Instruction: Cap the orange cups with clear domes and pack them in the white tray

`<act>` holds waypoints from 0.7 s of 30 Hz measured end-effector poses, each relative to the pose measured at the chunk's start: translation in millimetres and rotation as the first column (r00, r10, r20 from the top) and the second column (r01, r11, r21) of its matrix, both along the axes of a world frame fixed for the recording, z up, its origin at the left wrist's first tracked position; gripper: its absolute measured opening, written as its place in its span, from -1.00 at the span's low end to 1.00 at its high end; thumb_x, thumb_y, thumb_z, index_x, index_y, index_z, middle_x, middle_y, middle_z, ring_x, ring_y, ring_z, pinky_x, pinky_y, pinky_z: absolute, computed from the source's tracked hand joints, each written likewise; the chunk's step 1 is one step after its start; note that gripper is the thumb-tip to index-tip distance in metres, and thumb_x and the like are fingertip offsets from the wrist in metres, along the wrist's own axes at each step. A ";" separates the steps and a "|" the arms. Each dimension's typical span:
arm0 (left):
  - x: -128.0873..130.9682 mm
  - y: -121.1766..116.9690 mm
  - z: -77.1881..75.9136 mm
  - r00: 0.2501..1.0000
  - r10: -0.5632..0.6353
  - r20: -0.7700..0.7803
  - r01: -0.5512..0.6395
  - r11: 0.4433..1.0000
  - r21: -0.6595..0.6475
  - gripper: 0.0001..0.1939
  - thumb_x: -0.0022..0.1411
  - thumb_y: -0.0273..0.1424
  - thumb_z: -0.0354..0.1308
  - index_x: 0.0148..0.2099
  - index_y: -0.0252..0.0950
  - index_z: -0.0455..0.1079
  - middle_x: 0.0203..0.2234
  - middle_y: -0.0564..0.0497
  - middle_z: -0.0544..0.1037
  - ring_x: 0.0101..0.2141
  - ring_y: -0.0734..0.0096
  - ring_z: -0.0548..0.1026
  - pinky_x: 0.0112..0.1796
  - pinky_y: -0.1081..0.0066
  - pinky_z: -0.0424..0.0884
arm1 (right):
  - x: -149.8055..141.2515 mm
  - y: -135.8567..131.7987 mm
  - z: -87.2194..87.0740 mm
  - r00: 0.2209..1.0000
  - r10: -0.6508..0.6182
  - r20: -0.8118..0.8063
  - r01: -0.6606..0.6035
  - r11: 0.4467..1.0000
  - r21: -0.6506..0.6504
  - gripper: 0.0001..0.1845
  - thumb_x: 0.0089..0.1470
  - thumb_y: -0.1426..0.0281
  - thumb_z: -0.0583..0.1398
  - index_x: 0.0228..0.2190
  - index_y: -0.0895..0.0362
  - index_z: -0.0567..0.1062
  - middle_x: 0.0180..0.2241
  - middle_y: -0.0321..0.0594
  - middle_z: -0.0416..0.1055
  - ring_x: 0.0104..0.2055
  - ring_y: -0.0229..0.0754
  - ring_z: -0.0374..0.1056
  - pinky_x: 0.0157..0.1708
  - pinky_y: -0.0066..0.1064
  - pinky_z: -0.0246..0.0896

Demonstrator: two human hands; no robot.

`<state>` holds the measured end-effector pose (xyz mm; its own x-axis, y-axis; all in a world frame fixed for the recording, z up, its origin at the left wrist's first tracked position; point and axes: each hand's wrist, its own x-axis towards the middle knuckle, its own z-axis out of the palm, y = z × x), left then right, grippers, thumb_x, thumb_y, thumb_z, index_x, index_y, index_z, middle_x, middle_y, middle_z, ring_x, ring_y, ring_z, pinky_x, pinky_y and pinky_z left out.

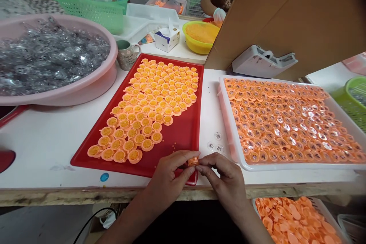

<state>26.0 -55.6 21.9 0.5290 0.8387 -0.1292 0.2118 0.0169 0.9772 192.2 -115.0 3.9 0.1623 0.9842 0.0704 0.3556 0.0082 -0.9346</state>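
Observation:
Over the near right corner of the red tray [180, 133], my left hand [170, 171] pinches a small round orange plastic piece [193, 161] between thumb and forefinger. My right hand [224, 173] has its thumb and fingertips closed on the right side of the same piece. Fingers hide most of it. Rows of orange cup-like pieces [132, 133] with yellow grains inside lie on the red tray. Several small clear discs with dark prints [218, 135] rest on the table to the right. Beyond them, a white tray [274, 167] holds many orange pieces topped with printed clear covers.
A pink basin [94, 87] full of clear printed covers stands left, beside a mug [126, 59]. Behind are a tissue box [166, 40] and a yellow bowl [197, 47]. A cardboard panel [257, 15] rises right, near a tape dispenser [260, 61]. Co-workers sit across.

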 end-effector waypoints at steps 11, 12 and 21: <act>-2.1 -2.8 -4.1 0.995 0.067 0.076 -0.067 0.998 -0.007 -0.79 0.21 -0.48 0.18 -0.09 -0.24 0.50 -0.23 0.02 0.62 -0.23 0.40 0.57 -0.14 0.47 0.49 | -6.1 -2.5 0.2 0.994 -0.054 -0.092 0.051 0.998 -0.041 -0.96 0.10 0.43 0.27 -0.40 0.07 0.52 -0.45 -0.29 0.44 -0.40 -0.23 0.36 -0.39 -0.43 0.26; -2.2 -2.8 -4.2 0.994 0.067 0.088 -0.064 0.997 -0.031 -0.79 0.21 -0.48 0.18 -0.09 -0.24 0.50 -0.23 0.03 0.62 -0.24 0.40 0.57 -0.14 0.46 0.49 | -6.9 -3.0 1.7 0.995 -0.052 -0.080 0.050 0.999 -0.019 -0.95 0.11 0.44 0.26 -0.41 0.07 0.52 -0.45 -0.29 0.44 -0.40 -0.23 0.36 -0.39 -0.43 0.26; -2.6 -5.6 -13.4 0.934 0.138 0.329 -0.048 0.962 -0.267 -0.78 0.20 -0.52 0.20 -0.10 -0.19 0.47 -0.19 0.06 0.61 -0.16 0.40 0.58 -0.14 0.50 0.52 | -12.3 -2.9 5.3 0.993 -0.093 -0.071 0.093 0.996 -0.003 -0.98 0.09 0.42 0.28 -0.38 0.08 0.52 -0.44 -0.25 0.45 -0.37 -0.19 0.38 -0.36 -0.40 0.29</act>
<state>23.4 -61.2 8.5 0.4997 0.8499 -0.1671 -0.1484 0.2741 0.9502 179.9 -117.9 9.2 0.2574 0.9647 0.0559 0.2873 -0.0212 -0.9576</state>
